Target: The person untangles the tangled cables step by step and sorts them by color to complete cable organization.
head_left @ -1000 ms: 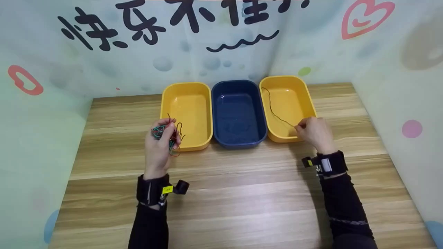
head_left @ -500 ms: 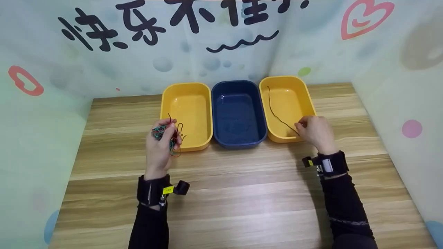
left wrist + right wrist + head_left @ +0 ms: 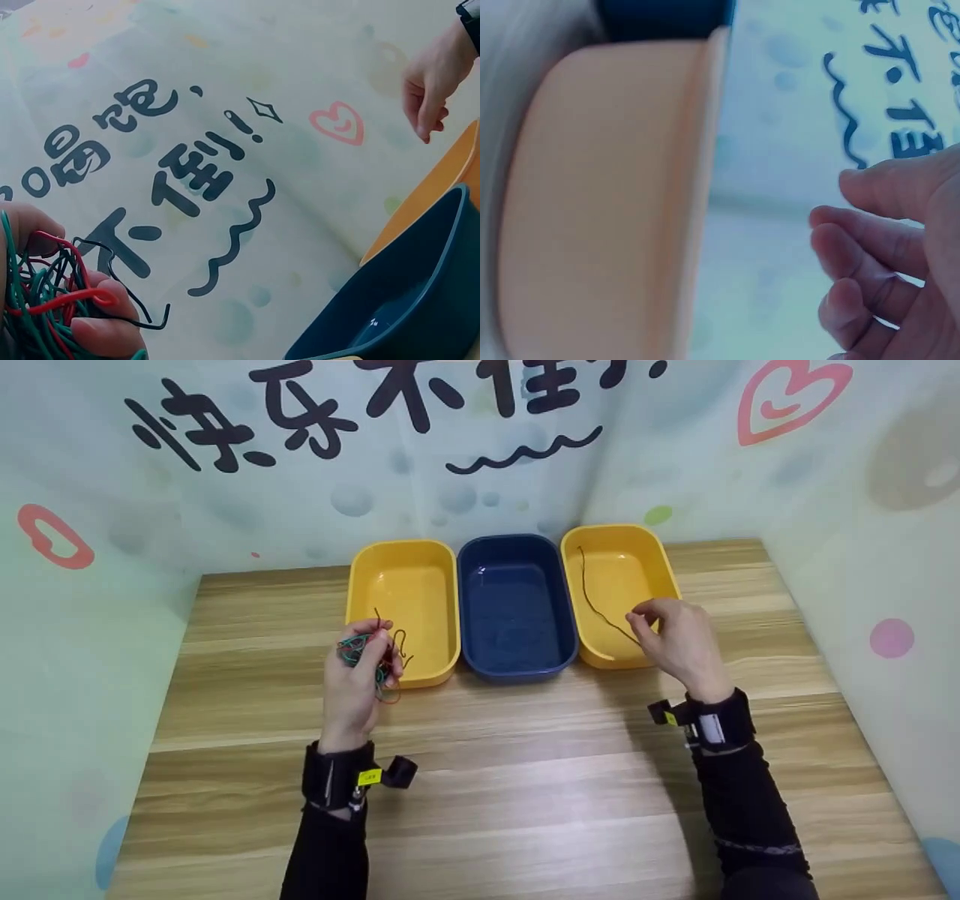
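My left hand [image 3: 351, 694] grips a tangled bundle of thin wires [image 3: 56, 300] in green, red and black, over the near left part of the left yellow box [image 3: 409, 585]. Several wire ends stick out past its fingers, among them a bent black one. One dark wire [image 3: 600, 614] lies lengthwise in the right yellow box [image 3: 671, 577], its near end partly hidden by my right hand [image 3: 686, 649]. That hand hovers above the box's near right corner. In the right wrist view its thumb and fingers are apart and bent a little, with nothing between them.
A dark blue box [image 3: 517, 673] stands between the two yellow ones, side against side. All three sit at the back of a wood-grain table [image 3: 525, 780], close to a printed backdrop [image 3: 300, 510]. Bare wood lies in front of them.
My right hand has let go of the dark wire, which now lies in the right yellow box, and has lifted slightly. My left hand has shifted a little right with its bundle.
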`<state>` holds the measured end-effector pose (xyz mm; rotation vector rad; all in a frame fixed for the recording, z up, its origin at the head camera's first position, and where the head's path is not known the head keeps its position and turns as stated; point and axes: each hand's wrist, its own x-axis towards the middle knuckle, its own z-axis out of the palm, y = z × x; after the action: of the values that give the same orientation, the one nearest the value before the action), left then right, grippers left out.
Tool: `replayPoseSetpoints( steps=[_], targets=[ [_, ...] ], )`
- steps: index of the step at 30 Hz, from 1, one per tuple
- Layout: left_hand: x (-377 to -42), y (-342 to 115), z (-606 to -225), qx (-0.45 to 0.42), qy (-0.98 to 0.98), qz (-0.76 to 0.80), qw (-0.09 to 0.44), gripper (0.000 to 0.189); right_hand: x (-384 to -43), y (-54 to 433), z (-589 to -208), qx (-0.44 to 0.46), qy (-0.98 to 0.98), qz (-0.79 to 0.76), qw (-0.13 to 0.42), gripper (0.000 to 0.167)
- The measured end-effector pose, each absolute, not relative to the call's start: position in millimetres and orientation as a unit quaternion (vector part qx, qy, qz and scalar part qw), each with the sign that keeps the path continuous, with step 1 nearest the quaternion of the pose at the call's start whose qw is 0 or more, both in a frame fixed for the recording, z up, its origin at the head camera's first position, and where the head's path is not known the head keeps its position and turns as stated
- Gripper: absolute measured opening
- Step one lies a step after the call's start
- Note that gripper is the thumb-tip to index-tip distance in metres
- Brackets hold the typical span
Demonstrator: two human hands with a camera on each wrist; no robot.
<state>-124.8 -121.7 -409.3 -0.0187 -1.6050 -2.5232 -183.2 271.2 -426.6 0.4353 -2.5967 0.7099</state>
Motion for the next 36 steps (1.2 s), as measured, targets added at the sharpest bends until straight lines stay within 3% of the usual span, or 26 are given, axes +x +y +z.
replayPoseSetpoints(
  steps=[18, 36],
  targets=[
    [-116, -99, -407, -0.042, -0.55, -0.833, 0.043, 0.01, -161, 213, -398, 0.274, -0.839, 0.369, 0.293, 0.011],
    [-108, -67, -416, -0.078, -0.547, -0.833, 0.005, 0.012, -146, 151, -405, 0.348, -0.772, 0.489, 0.207, 0.018]
  ],
)
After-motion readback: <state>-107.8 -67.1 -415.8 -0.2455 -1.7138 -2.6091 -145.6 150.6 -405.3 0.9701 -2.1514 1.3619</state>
